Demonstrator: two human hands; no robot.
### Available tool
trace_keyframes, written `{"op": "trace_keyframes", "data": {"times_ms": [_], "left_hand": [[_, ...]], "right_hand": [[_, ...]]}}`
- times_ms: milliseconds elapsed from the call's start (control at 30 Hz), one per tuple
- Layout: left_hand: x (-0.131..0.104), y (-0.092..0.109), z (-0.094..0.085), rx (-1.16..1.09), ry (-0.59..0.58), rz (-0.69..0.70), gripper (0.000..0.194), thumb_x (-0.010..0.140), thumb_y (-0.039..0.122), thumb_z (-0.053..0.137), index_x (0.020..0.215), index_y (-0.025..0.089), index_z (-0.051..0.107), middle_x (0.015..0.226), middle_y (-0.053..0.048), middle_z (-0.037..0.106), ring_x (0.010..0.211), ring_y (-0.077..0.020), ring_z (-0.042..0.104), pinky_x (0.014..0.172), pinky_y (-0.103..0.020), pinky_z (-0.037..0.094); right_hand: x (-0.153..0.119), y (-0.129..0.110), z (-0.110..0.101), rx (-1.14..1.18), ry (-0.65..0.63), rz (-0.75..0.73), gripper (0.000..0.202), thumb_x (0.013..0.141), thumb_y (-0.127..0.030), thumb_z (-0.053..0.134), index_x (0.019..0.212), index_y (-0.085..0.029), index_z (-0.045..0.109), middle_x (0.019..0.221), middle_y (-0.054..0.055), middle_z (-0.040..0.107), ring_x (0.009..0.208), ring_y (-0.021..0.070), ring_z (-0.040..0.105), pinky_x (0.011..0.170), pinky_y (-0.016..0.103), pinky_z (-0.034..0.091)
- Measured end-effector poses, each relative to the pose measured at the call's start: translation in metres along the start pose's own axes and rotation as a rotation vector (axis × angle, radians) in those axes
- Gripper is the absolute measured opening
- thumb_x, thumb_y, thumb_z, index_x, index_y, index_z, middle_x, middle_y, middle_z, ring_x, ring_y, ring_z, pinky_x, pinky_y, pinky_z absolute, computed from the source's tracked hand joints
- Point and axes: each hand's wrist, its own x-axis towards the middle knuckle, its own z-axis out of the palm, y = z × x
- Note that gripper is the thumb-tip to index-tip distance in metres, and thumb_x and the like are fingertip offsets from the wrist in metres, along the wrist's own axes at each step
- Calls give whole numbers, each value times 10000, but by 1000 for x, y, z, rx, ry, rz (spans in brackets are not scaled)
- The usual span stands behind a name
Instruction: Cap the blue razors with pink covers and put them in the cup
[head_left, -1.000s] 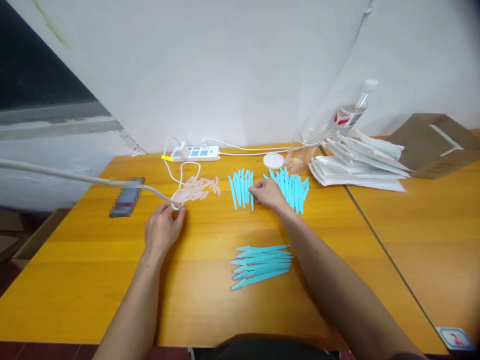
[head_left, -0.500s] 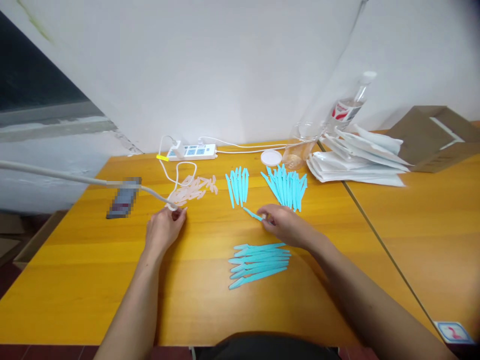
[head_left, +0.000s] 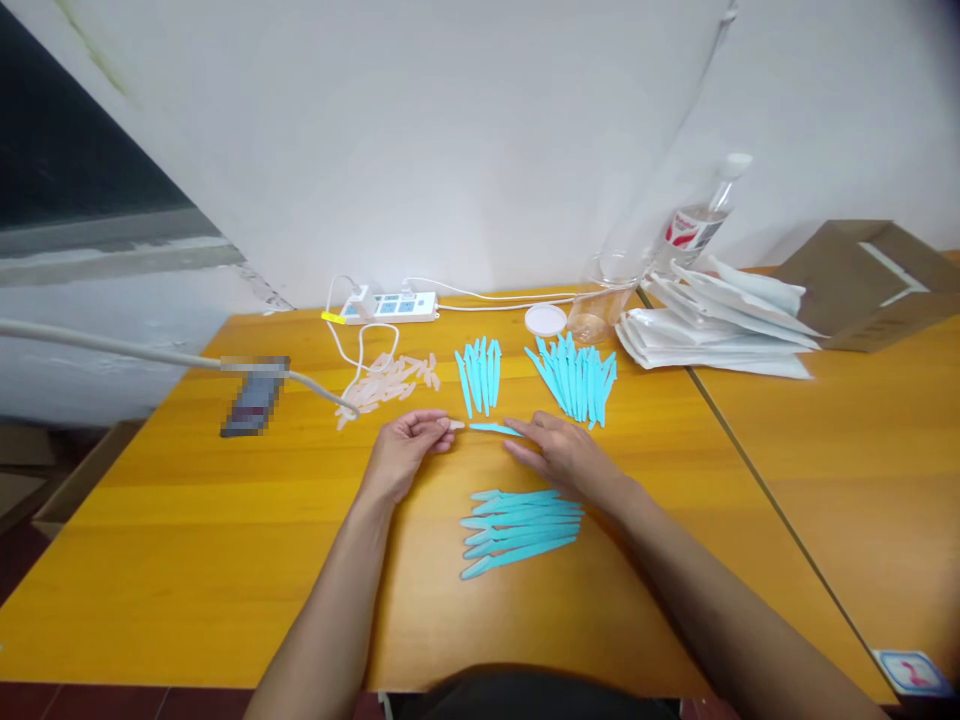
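My left hand point(head_left: 409, 450) pinches a small translucent cap point(head_left: 456, 425) between thumb and fingertips. Facing it, a slim turquoise eyebrow razor point(head_left: 495, 428) is held in my right hand point(head_left: 559, 452), its tip pointing left, a small gap from the cap. A pile of loose pale pink caps point(head_left: 397, 380) lies left of the razors. Two groups of turquoise razors lie behind my hands, a small one point(head_left: 480, 375) and a larger one point(head_left: 576, 380). Nearer my body, several razors with caps on their left ends point(head_left: 521, 530) lie side by side.
A white power strip point(head_left: 397, 307) with cables stands by the wall; one cable crosses the caps. Left is a blurred phone point(head_left: 253, 400). Behind the razors are a round lid point(head_left: 545, 320), clear jar point(head_left: 600, 300), bottle point(head_left: 694, 230), white packets point(head_left: 712, 325) and cardboard box point(head_left: 847, 290).
My left hand has moved right from the cap pile, bringing a cap close to the razor. The razor in my right hand has turned to lie nearly level.
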Motion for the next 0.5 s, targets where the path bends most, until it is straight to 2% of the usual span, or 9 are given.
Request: {"op": "trace_keyframes", "data": {"times_ms": [167, 500], "left_hand": [[-2, -16, -1, -51, 34, -64, 422, 652, 385, 920, 903, 110, 721, 884, -101, 797, 730, -131, 731, 730, -236, 588], [-6, -14, 3, 23, -33, -32, 428, 664, 439, 904, 877, 112, 727, 852, -95, 793, 736, -148, 732, 748, -268, 585]], "right_hand": [[-1, 2, 13, 58, 81, -42, 355, 1057, -324, 436, 1249, -200, 707, 896, 79, 649, 836, 172, 634, 784, 263, 476], [-4, 6, 15, 180, 75, -77, 358, 1059, -344, 434, 1266, -206, 692, 893, 67, 634, 811, 161, 622, 743, 259, 474]]}}
